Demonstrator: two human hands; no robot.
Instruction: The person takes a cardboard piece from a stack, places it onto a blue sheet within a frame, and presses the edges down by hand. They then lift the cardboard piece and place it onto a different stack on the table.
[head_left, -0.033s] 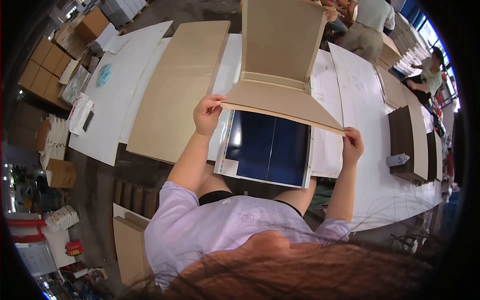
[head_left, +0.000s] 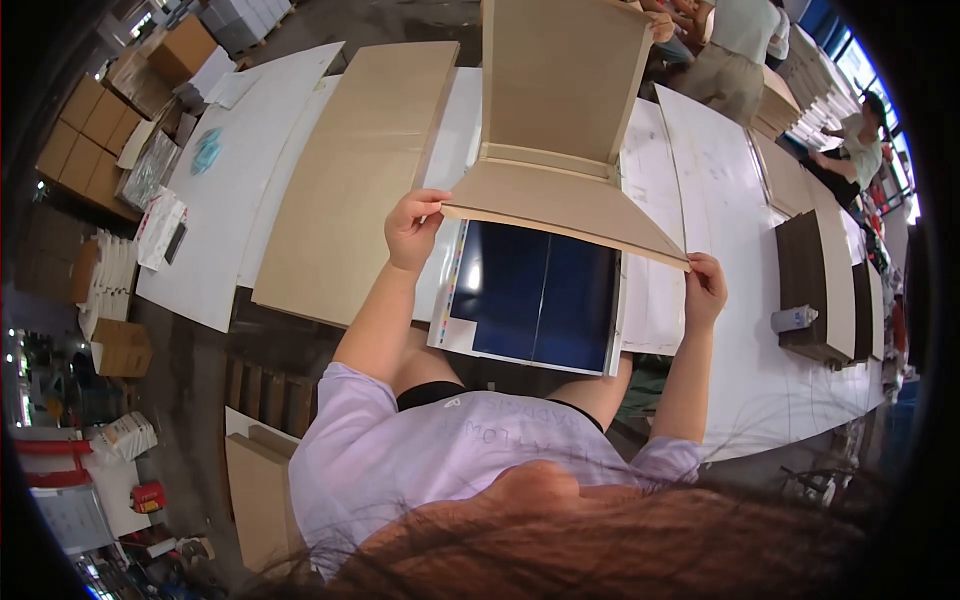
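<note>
My left hand (head_left: pixel 412 226) pinches the near left corner of a brown cardboard panel (head_left: pixel 560 205). At its near right corner, my right hand (head_left: pixel 706 288) grips the same panel between thumb and fingers. The panel is raised and tilted, joined along a fold to a second cardboard panel (head_left: pixel 560 85) beyond it. Another person's hand (head_left: pixel 660 27) is at that far panel's upper right edge. Below my panel's near edge lies a glossy dark blue printed sheet (head_left: pixel 530 300) with a white margin and a colour strip on its left. The panel hides the sheet's far part.
To the left, a large flat cardboard sheet (head_left: pixel 350 190) rests on the white table (head_left: pixel 200 240). A stack of boards (head_left: pixel 812 280) and a spray can (head_left: pixel 794 319) stand at the right. People (head_left: pixel 735 60) work at the far right. Cartons (head_left: pixel 95 120) are piled far left.
</note>
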